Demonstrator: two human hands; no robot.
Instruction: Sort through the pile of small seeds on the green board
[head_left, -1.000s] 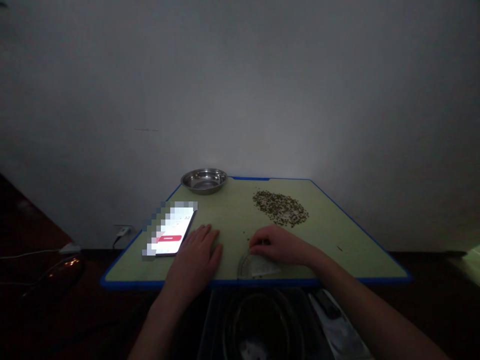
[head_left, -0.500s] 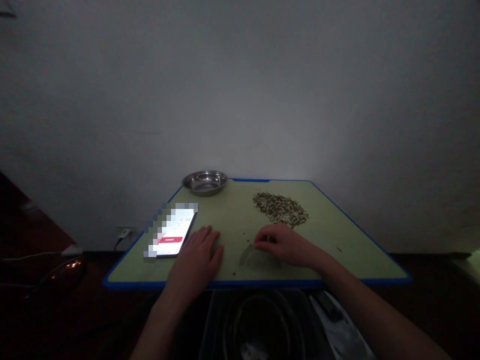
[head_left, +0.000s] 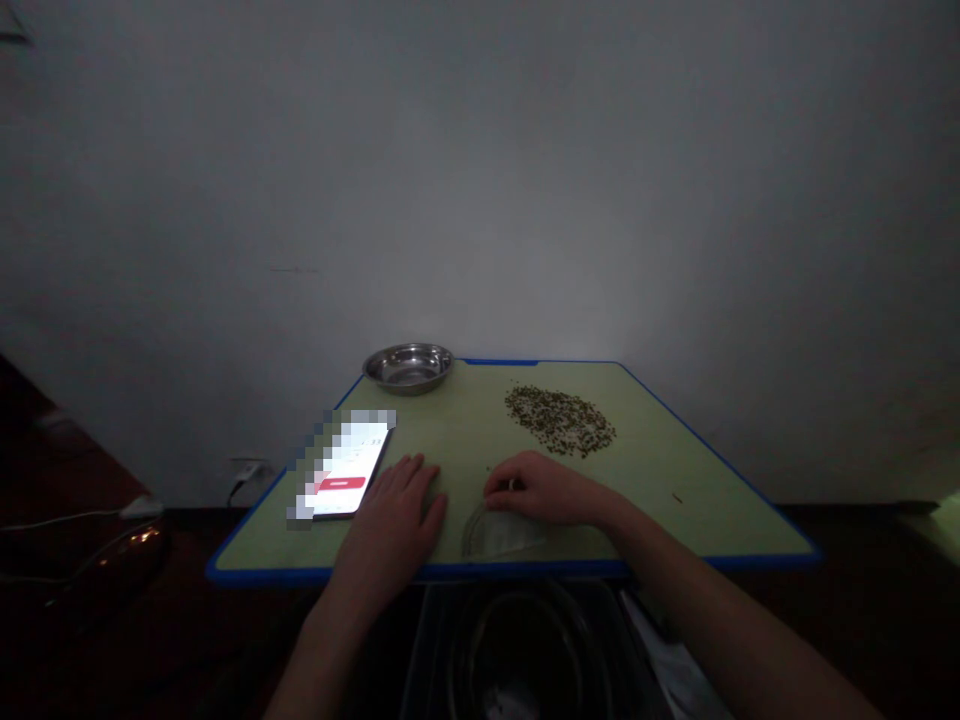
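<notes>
My left hand (head_left: 397,520) lies flat on the table, fingers spread, beside a lit phone (head_left: 346,478). In my right hand (head_left: 536,488), the thumb and fingers pinch the upper edge of a clear half-round plastic piece that looks like a protractor (head_left: 504,535). It is low over the near part of the table, and part of it is hidden by the hand. Beyond my right hand is a spread of small brown and pale beans or seeds (head_left: 561,420). A single loose one lies just beyond my fingertips.
A shallow steel bowl (head_left: 409,370) stands at the table's far left corner. The pale green table (head_left: 465,430) has a blue rim and backs onto a grey wall. A small brown sliver (head_left: 677,498) lies at the right. Below the front edge sits a dark round container (head_left: 525,650).
My right hand has moved left and nearer to me, bringing the protractor towards the front edge. Loose seeds near the front edge are now out of sight. My left hand stays put.
</notes>
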